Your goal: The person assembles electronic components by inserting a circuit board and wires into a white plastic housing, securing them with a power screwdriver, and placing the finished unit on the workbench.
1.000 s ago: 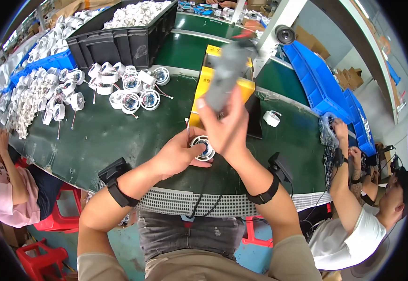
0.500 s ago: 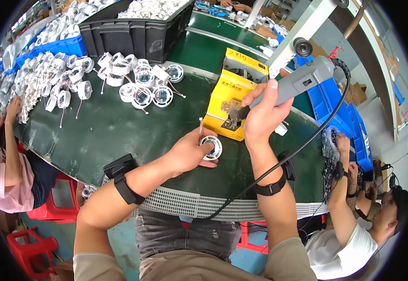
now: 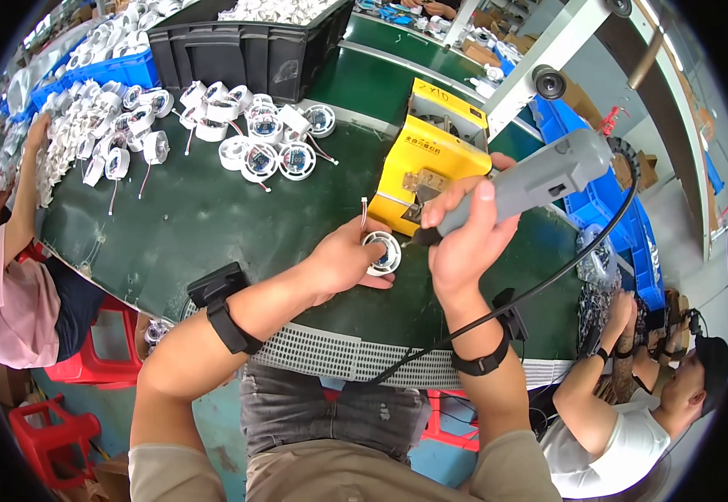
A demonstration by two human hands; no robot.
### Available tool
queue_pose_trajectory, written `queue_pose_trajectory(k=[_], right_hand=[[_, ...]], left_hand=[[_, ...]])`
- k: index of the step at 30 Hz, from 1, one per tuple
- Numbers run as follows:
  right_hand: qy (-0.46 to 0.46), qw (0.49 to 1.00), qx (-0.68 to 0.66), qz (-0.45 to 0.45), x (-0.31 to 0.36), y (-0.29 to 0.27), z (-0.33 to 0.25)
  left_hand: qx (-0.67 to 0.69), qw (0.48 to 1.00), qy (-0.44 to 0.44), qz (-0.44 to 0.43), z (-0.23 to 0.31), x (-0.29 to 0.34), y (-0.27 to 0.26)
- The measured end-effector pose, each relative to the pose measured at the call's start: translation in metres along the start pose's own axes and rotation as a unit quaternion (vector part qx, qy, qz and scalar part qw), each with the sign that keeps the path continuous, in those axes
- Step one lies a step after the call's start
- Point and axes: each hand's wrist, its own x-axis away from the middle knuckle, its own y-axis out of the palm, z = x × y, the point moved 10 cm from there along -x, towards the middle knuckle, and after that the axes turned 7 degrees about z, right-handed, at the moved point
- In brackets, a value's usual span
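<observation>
My left hand grips a round white housing with a small blue circuit board inside, just above the green tabletop. A thin wire with a white plug sticks up from it by my thumb. In my right hand is a grey electric screwdriver, its dark nose pointing left at the housing's right side; whether its tip touches cannot be made out. Right behind both hands stands a yellow screw feeder with a metal mechanism on its front.
Several similar white housings with wires lie at the back left, beside a heap of white parts. A black crate stands behind them. The screwdriver's black cable crosses my right forearm. Co-workers sit at both sides; blue bins stand right.
My right hand has brought the screwdriver down and left, away from the feeder's front to beside the housing. My left hand still grips the housing in nearly the same place.
</observation>
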Motion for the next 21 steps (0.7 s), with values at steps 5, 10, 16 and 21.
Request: queue_pose_trajectory(k=[5,10,16,21], right_hand=[[0.023,0.999,-0.037,-0.026,0.022,0.008,0.009],[0.024,0.998,-0.039,-0.036,0.025,0.010,0.012],[0.030,0.998,-0.034,-0.043,0.028,0.012,0.016],[0.036,0.998,-0.026,-0.047,0.029,0.013,0.018]], left_hand=[[-0.006,1.000,-0.003,0.002,0.002,0.002,-0.002],[-0.022,1.000,-0.002,-0.001,0.004,0.004,0.000],[-0.016,1.000,0.009,-0.008,0.004,0.004,0.002],[-0.019,1.000,0.015,0.012,0.004,0.002,-0.001]])
